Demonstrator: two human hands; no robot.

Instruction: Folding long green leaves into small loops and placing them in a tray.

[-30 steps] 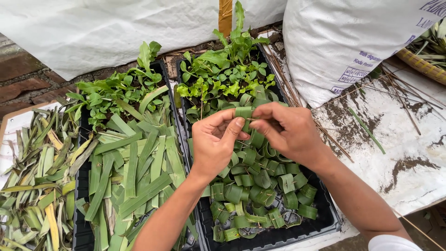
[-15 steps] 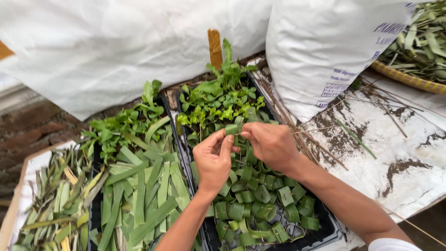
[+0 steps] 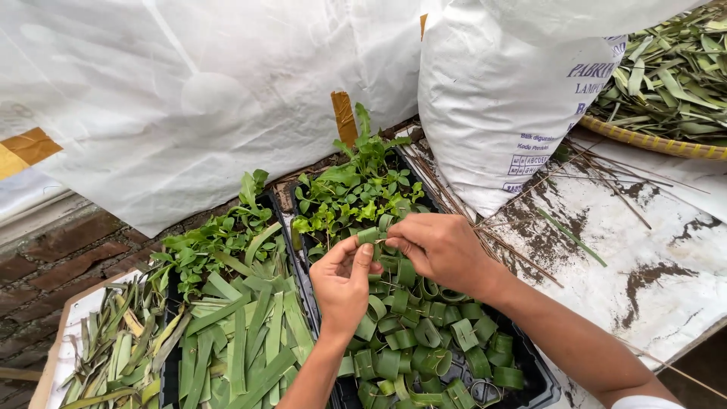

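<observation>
My left hand (image 3: 342, 284) and my right hand (image 3: 439, 246) meet above a black tray (image 3: 539, 376), both pinching one green leaf strip (image 3: 371, 235) that is bent into a small ring. Below them the tray holds several rolled leaf rings (image 3: 424, 344). Small green seedlings (image 3: 352, 193) fill the tray's far end. A second black tray to the left carries flat cut leaf strips (image 3: 242, 333) and more seedlings (image 3: 212, 238).
A large white sack (image 3: 500, 106) stands at the back right beside a woven basket (image 3: 666, 140) of leaves. White plastic sheeting (image 3: 189, 98) hangs behind the trays. Loose leaf scraps (image 3: 106, 356) lie on a board at far left. Thin sticks lie on the soiled white table (image 3: 644, 257).
The view has tilted upward, so trays and hands sit lower in the frame. My hands stay together on the leaf strip, its ring folded tighter between the fingertips.
</observation>
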